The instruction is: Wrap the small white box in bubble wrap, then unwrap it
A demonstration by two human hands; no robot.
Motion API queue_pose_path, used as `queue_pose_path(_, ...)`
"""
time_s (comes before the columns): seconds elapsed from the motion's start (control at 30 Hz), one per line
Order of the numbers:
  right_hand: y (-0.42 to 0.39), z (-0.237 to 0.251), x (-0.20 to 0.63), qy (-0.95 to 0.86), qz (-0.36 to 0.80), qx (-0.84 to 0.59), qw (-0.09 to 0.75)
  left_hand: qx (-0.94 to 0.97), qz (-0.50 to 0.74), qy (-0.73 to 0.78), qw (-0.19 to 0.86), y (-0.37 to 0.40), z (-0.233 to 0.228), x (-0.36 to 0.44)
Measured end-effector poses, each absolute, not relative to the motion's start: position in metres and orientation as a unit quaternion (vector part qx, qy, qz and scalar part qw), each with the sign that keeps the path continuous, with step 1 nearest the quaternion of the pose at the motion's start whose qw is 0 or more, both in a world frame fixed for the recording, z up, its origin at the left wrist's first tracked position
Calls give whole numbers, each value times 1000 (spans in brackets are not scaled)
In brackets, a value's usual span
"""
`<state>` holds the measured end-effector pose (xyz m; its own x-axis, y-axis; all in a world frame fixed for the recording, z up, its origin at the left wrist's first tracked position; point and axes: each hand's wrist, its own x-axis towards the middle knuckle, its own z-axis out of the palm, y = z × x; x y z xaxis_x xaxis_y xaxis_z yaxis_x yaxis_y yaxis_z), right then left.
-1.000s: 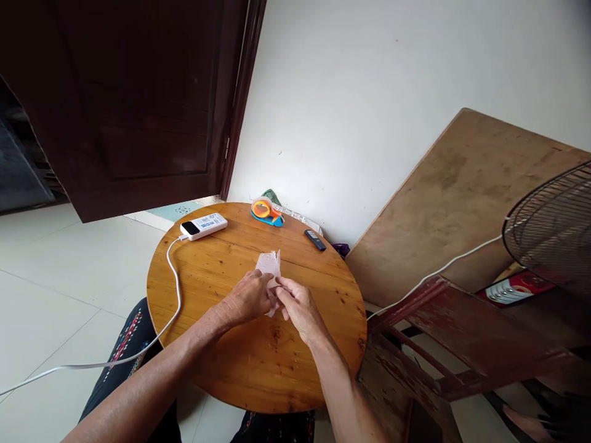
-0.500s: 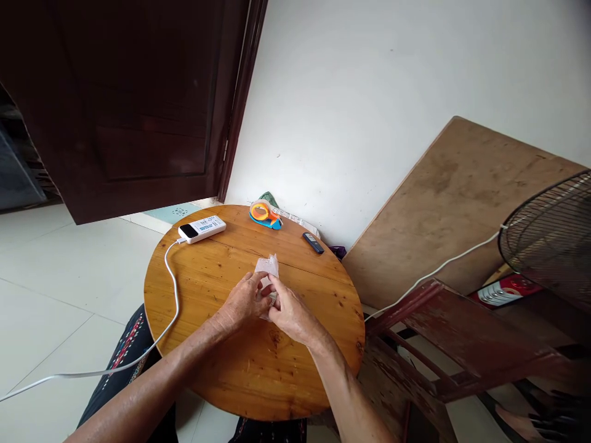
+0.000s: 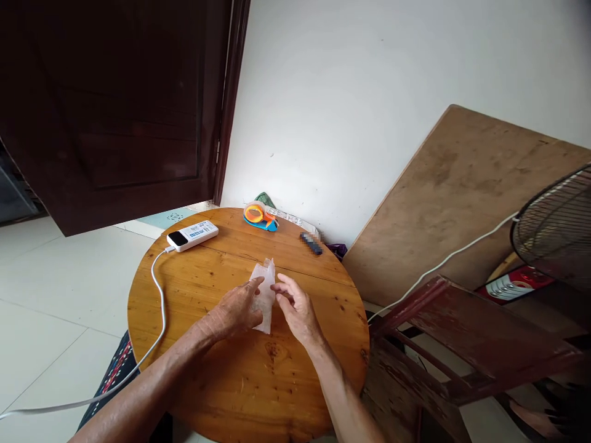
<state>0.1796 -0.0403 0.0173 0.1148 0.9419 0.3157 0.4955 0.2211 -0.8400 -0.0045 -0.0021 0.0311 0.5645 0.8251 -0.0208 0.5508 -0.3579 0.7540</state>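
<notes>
left hand (image 3: 237, 312) pinching clear plastic bag (image 3: 264, 294), right hand (image 3: 295, 304) open beside it, round wooden table (image 3: 194, 295)

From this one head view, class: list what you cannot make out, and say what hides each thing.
- Small dark object, head view: blurred, so its kind is unreadable.
- Label on the white device: too small to read.
- Thin whitish piece: its left edge is covered by the left hand.
- Fan: cut off by the right edge.
- Round table: near rim cut by the bottom edge.

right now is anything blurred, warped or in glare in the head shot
Head view: soft daylight, no glare on the round table; the small dark object is pixelated; wide lens bends the door; both hands and the thin wrapper look sharp.
</notes>
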Motion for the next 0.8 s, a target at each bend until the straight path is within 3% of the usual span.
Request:
queue_pose_path(0.27, -26, 6, 176, -686, 281, -517, 428, 840, 242, 395, 282, -13, 30, -7)
queue_pose_path(0.47, -19, 7, 180, -682, 282, -533, 415, 866, 260, 329, 273, -17, 33, -11)
queue_pose_path(0.6, -6, 12, 188, -616, 252, -621, 413, 864, 268, 326, 274, -16, 30, -10)
queue_pose_path(0.8, 27, 18, 197, -498, 305, -724, 366, 856, 279, 326, 287, -16, 25, -10)
